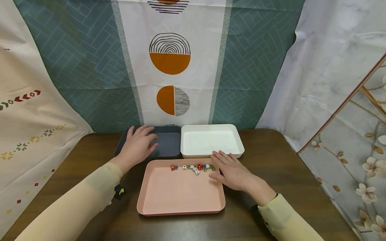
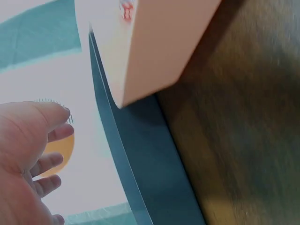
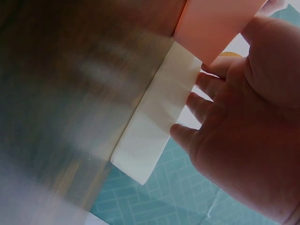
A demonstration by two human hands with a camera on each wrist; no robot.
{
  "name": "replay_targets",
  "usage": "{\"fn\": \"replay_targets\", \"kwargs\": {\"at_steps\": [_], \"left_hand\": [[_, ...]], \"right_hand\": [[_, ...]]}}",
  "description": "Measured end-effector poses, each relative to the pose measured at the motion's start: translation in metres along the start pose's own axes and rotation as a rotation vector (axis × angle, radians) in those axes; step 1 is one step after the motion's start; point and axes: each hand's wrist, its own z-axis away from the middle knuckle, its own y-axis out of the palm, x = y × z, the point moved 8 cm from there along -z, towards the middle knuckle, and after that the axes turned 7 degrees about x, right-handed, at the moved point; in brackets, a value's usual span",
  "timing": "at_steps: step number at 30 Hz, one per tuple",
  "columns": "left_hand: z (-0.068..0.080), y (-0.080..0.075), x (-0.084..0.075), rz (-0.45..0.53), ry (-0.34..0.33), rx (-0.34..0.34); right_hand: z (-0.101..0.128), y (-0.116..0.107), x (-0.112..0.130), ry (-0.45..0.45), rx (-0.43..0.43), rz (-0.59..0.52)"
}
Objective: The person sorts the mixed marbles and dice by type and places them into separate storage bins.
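Note:
My left hand hovers over the dark grey tray at the back left, fingers spread and loosely bent, nothing between them. My right hand reaches over the right rim of the pink tray, its fingers extended toward the front edge of the white tray. Along the far side of the pink tray lies a row of small dice, with a large red die, a white die and a darker red die among several blue, green and white ones. The right fingertips are near the row's right end.
The white and dark grey trays stand side by side behind the pink one on a brown wooden table. A patterned cloth hangs at the table's back edge, and other cloths border both sides.

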Motion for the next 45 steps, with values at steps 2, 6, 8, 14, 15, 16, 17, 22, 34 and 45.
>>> {"fn": "replay_targets", "kwargs": {"at_steps": [2, 6, 8, 14, 15, 16, 17, 22, 34, 45], "left_hand": [[0.003, -0.002, -0.006, -0.004, 0.014, -0.010], [0.009, -0.003, -0.018, 0.009, 0.039, -0.020], [0.013, -0.002, -0.024, 0.024, 0.048, -0.021], [0.022, 0.001, -0.040, 0.055, 0.096, -0.023], [0.023, 0.002, -0.043, 0.058, 0.107, -0.021], [0.025, 0.002, -0.045, 0.059, 0.120, -0.022], [0.026, 0.003, -0.048, 0.058, 0.133, -0.023], [0.033, 0.006, -0.060, 0.055, 0.189, -0.035], [0.041, 0.019, -0.076, 0.081, 0.253, -0.022], [0.039, 0.047, -0.080, 0.048, 0.219, 0.070]], "right_hand": [[0.000, 0.000, 0.000, -0.001, 0.000, -0.004], [0.000, 0.001, -0.002, 0.003, 0.001, -0.003], [-0.001, 0.002, -0.003, 0.002, -0.003, -0.001], [0.000, 0.001, -0.001, -0.005, -0.008, -0.010], [0.000, 0.000, -0.001, -0.004, -0.009, -0.012], [0.000, -0.001, 0.000, -0.001, -0.009, -0.014], [0.000, -0.001, 0.000, 0.005, -0.005, -0.015], [0.000, -0.002, -0.001, 0.013, 0.006, -0.014], [0.000, 0.000, -0.001, -0.008, -0.013, -0.021], [0.001, -0.001, -0.001, 0.011, 0.007, -0.018]]}}
